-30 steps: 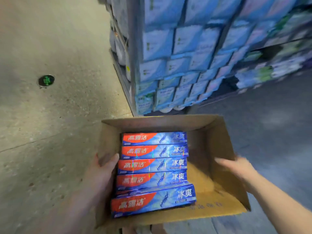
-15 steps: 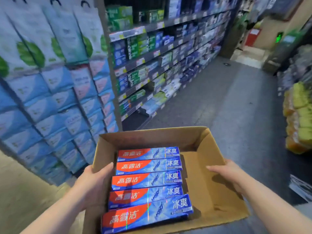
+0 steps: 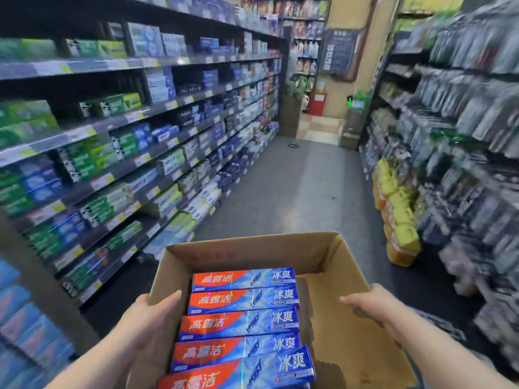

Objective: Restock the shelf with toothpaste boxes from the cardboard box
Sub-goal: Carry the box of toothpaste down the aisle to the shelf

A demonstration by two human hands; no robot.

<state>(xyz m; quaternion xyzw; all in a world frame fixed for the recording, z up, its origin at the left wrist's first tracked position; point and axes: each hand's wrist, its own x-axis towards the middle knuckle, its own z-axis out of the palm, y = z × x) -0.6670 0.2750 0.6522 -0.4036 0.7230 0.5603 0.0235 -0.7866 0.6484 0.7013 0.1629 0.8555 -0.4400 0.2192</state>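
Note:
I carry an open cardboard box [image 3: 252,251] in front of me at waist height. Several red-and-blue toothpaste boxes [image 3: 241,321] lie side by side in its left part; its right part shows bare cardboard. My left hand [image 3: 146,321] grips the box's left wall, thumb over the rim. My right hand [image 3: 368,304] holds the right wall, fingers curled over its edge. The long toothpaste shelf [image 3: 134,116] runs along the left of the aisle, stocked with green, blue and white boxes.
A grey aisle floor [image 3: 303,186] stretches ahead between the left shelving and a right rack [image 3: 463,136] of hanging goods. Yellow packs [image 3: 398,214] are stacked on the floor at the right. A doorway and red cabinet [image 3: 317,103] lie at the far end.
The view has swung from the shelf end with tissue packs round into the aisle, which now lies straight ahead. Both hands keep the same hold on the box.

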